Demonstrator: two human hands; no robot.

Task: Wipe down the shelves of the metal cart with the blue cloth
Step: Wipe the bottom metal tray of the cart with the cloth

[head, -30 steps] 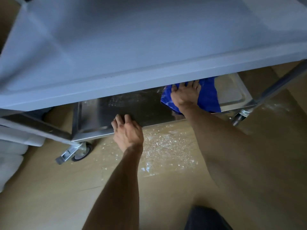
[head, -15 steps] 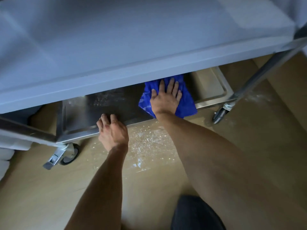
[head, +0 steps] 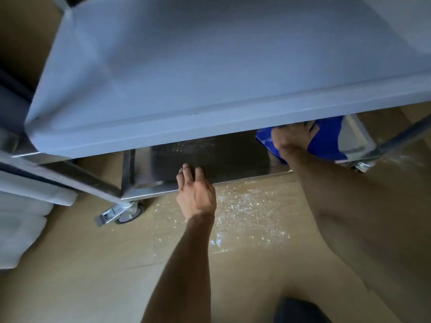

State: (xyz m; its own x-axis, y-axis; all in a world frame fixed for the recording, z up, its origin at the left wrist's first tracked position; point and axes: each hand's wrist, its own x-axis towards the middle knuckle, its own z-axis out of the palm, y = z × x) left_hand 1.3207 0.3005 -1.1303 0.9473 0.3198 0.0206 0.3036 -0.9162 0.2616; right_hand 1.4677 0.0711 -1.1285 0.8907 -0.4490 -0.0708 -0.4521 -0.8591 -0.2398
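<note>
The metal cart fills the upper view, its upper shelf (head: 210,66) overhanging the bottom shelf (head: 233,155). On the right part of the bottom shelf lies the blue cloth (head: 326,141). My right hand (head: 292,138) presses flat on it, and the upper shelf's edge hides the fingertips. My left hand (head: 194,190) rests on the bottom shelf's front rim, fingers laid over the edge onto the shelf. White specks show on the dark shelf surface between the hands.
A locked caster wheel (head: 126,212) sits under the cart's front left corner. White crumbs are scattered on the tan floor (head: 251,206) in front of the cart. White folded material (head: 21,229) lies at the left. A cart leg (head: 401,138) slants at the right.
My right hand and the blue cloth have slid rightward and further back along the bottom shelf. The left hand stays on the front rim. The view has shifted.
</note>
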